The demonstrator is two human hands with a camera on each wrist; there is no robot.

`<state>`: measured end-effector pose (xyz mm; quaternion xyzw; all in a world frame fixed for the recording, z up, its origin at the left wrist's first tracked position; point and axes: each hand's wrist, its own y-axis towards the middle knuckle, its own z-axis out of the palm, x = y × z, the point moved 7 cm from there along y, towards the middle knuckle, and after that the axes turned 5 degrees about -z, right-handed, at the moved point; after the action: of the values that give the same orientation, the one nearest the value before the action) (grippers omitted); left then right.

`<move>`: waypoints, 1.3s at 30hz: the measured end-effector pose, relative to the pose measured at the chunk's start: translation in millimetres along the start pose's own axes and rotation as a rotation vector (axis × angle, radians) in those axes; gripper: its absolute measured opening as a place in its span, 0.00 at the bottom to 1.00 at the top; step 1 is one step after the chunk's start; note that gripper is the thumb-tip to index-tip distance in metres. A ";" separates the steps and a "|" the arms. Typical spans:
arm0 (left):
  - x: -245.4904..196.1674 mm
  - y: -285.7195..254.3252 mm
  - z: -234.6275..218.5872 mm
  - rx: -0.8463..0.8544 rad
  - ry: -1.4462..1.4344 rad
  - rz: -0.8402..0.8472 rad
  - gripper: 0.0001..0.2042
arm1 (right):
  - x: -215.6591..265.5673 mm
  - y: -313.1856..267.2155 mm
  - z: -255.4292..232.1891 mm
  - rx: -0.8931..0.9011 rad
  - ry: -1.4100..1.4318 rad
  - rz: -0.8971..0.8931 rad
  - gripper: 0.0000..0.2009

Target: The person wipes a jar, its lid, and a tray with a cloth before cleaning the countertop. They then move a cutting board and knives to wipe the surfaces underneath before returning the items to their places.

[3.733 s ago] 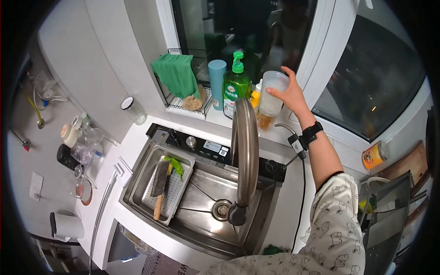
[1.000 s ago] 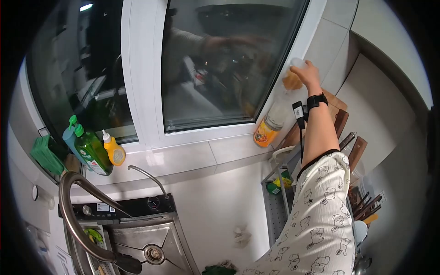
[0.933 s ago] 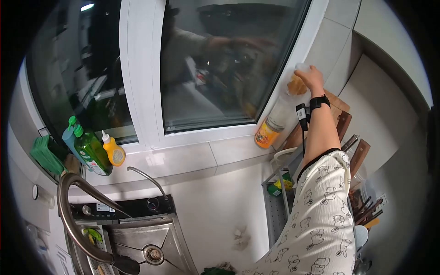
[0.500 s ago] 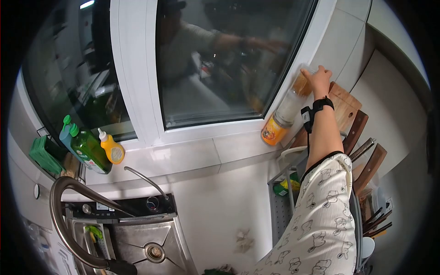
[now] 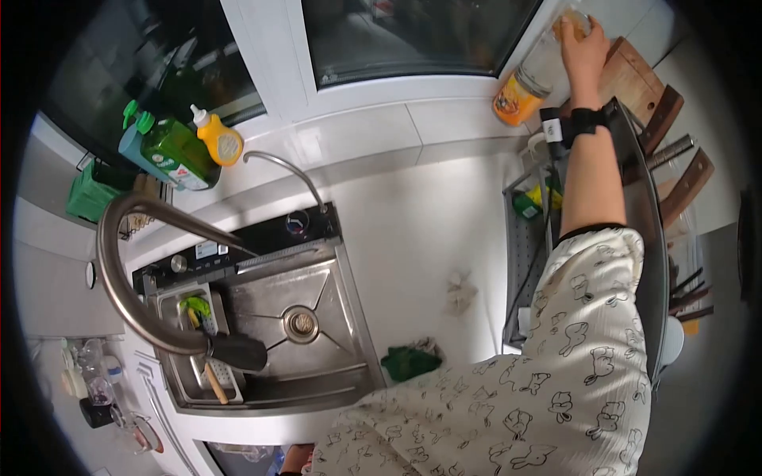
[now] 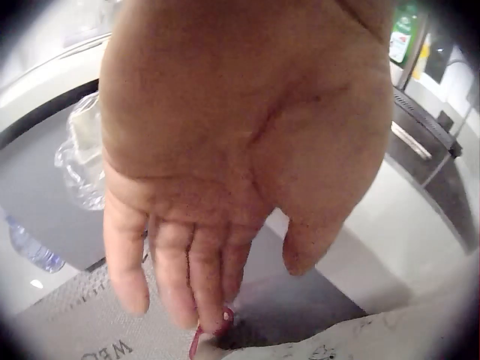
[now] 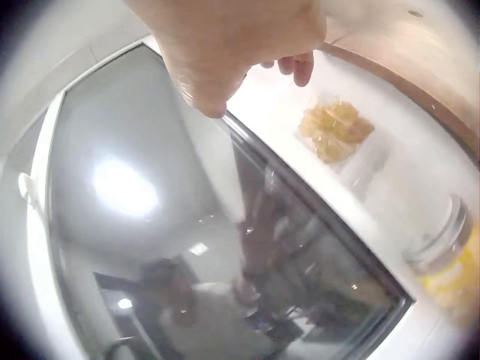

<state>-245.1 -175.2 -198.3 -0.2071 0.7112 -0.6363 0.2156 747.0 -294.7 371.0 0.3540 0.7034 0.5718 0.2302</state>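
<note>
My right hand [image 5: 586,59] reaches to the far right corner of the window sill, right at a clear plastic container [image 7: 335,131] with amber-coloured pieces inside. In the right wrist view, thumb and fingers are spread apart above the container, not curled round it. Beside it stands a clear jar with an orange-yellow label [image 5: 520,97]. My left hand [image 6: 240,142] hangs low in front of the counter, palm bare, fingers loosely extended and holding nothing; only a bit of it shows at the bottom of the head view.
A steel sink [image 5: 262,293] with a tall curved faucet [image 5: 119,293] is at left. Green dish soap [image 5: 178,151] and a yellow bottle [image 5: 218,136] stand on the sill. A dish rack [image 5: 532,238] and wooden cutting boards [image 5: 631,79] flank the right arm. A dark green cloth [image 5: 410,361] lies by the sink.
My right hand has carried the clear container from beside the soap bottles rightward along the sill to the corner, and its fingers have loosened from it. The head view has tilted down.
</note>
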 end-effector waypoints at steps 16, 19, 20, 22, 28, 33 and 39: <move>-266.5 -271.4 66.9 -0.287 1.004 1.048 0.15 | 149.9 -422.2 -170.6 1.305 0.527 0.481 0.16; -302.7 -284.9 108.5 -0.311 0.981 1.272 0.16 | 146.7 -443.3 -182.3 1.242 0.372 0.406 0.20; -310.7 -287.2 126.3 -0.302 0.981 1.315 0.16 | 147.4 -446.1 -182.3 1.243 0.378 0.410 0.20; -321.8 -286.1 166.8 -0.146 0.966 1.377 0.17 | 150.9 -440.9 -185.6 1.139 0.357 0.268 0.19; -320.4 -273.6 215.0 0.121 1.058 1.224 0.16 | 111.5 -398.2 -122.6 1.034 0.395 0.417 0.13; -304.0 -229.6 102.9 -0.354 0.621 1.175 0.13 | 90.2 -355.5 -37.7 0.824 0.429 0.456 0.14; -220.4 -192.9 29.5 -0.895 0.628 0.998 0.18 | 71.5 -394.3 68.7 0.853 0.325 0.624 0.14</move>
<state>-43.4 -94.1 0.2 0.2645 0.9404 -0.1411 0.1606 658.4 -233.9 -21.1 0.5147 0.7608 0.3246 -0.2256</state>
